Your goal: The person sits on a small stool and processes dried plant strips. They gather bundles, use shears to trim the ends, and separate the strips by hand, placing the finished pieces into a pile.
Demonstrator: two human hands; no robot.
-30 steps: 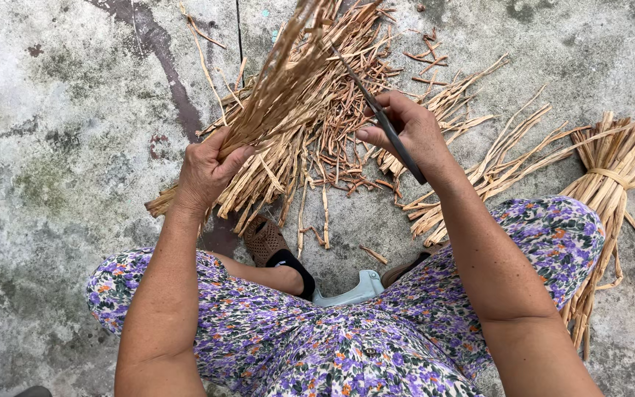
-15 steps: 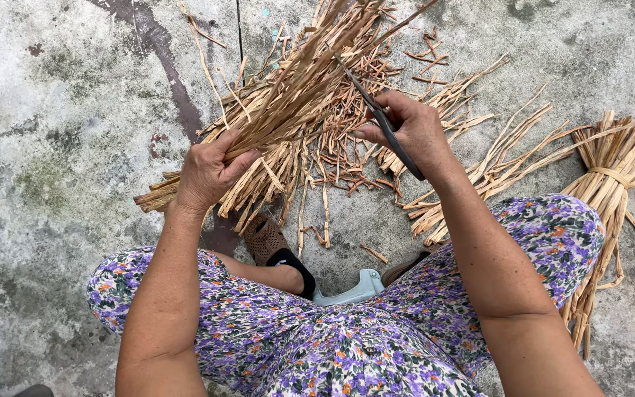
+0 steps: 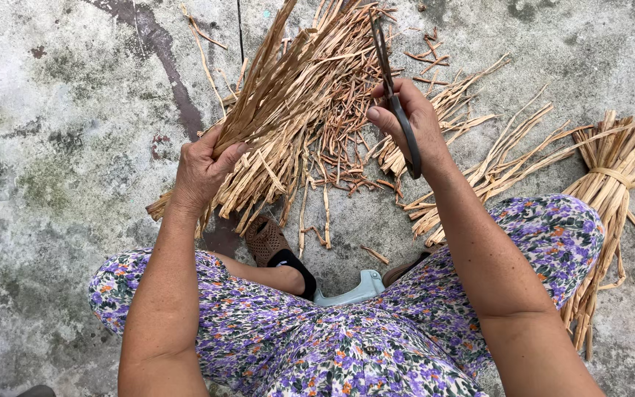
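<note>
Head view: floral purple trousers (image 3: 317, 345) lie nearest, above rough grey concrete (image 3: 53, 147). Left hand (image 3: 203, 169) is closed around a fan of dry, flat tan straw strips (image 3: 295, 81), raised between both hands. Right hand (image 3: 413, 121) grips a thin dark blade (image 3: 395, 103) against the strips. A tied straw bundle (image 3: 615, 176) lies far right.

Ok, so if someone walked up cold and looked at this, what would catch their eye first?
Probably the fan of dry tan reed strips rising up the middle, gripped at its base by the left hand. Next, the dark scissors held in the right hand beside it. A tied bundle lies at the right on the mottled concrete floor.
</note>
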